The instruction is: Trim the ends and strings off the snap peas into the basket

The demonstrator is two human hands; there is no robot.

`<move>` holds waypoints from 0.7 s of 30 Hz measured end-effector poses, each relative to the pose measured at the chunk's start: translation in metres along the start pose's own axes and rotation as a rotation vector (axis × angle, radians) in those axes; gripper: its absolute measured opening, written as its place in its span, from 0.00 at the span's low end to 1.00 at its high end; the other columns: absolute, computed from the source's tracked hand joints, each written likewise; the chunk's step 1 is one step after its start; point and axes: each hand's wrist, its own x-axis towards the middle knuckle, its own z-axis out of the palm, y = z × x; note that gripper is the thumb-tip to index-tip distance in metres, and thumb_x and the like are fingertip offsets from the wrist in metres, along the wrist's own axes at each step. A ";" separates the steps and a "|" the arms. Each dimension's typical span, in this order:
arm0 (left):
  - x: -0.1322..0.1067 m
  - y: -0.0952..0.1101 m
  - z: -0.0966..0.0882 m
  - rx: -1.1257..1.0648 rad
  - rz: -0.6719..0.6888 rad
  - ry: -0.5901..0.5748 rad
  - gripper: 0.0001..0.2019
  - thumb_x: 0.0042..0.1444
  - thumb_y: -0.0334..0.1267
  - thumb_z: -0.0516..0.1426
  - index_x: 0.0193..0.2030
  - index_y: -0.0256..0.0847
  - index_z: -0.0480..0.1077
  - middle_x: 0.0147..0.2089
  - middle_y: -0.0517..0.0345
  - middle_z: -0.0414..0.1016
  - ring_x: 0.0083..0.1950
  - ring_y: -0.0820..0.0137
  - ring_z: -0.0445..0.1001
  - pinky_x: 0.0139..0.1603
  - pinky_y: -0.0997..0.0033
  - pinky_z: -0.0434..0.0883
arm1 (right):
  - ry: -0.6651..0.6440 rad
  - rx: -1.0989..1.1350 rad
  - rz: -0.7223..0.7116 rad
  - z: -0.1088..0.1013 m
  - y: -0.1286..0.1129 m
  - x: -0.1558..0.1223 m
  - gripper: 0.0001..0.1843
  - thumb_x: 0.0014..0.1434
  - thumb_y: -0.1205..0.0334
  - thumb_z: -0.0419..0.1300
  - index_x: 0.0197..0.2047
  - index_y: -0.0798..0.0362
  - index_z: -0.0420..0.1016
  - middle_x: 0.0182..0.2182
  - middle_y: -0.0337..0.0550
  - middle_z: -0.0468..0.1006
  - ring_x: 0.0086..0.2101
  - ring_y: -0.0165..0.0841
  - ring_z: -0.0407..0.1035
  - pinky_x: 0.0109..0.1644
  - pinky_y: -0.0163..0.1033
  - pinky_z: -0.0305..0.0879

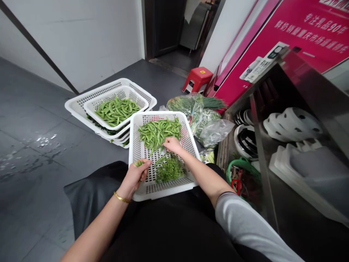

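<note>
A white slotted basket (135, 140) rests on my lap. A pile of green pea pods (158, 131) lies in its far half and a heap of thin green trimmings (169, 169) in its near half. My left hand (137, 175) is closed on a few pea pods (139, 163) at the basket's left rim. My right hand (171, 144) reaches into the pile, its fingers curled on pods at the pile's near edge.
A stack of white baskets (74, 106) on the grey floor to the left holds more pods (116, 111). Plastic bags of greens (203, 115) and a red stool (198, 78) lie beyond. A steel shelf (289, 91) with white dishes stands on the right.
</note>
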 end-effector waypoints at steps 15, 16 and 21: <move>-0.003 -0.002 0.010 0.178 -0.017 0.010 0.16 0.42 0.46 0.64 0.28 0.36 0.67 0.12 0.72 0.50 0.12 0.83 0.44 0.14 0.80 0.42 | 0.009 -0.293 -0.136 0.012 0.009 0.007 0.17 0.59 0.70 0.48 0.51 0.54 0.68 0.47 0.54 0.71 0.43 0.37 0.71 0.45 0.40 0.64; -0.001 -0.001 0.008 0.200 -0.017 0.013 0.16 0.43 0.47 0.63 0.29 0.36 0.67 0.12 0.72 0.50 0.12 0.83 0.44 0.14 0.80 0.43 | 0.003 -0.297 -0.153 0.013 0.009 0.008 0.17 0.59 0.70 0.49 0.50 0.55 0.69 0.48 0.56 0.70 0.43 0.38 0.71 0.45 0.40 0.64; 0.025 0.009 0.009 0.683 0.239 0.078 0.11 0.50 0.41 0.58 0.36 0.35 0.72 0.19 0.62 0.63 0.19 0.75 0.60 0.21 0.76 0.58 | -0.014 -0.280 -0.265 0.001 0.011 -0.010 0.11 0.58 0.67 0.52 0.42 0.59 0.71 0.44 0.56 0.73 0.42 0.39 0.70 0.43 0.39 0.63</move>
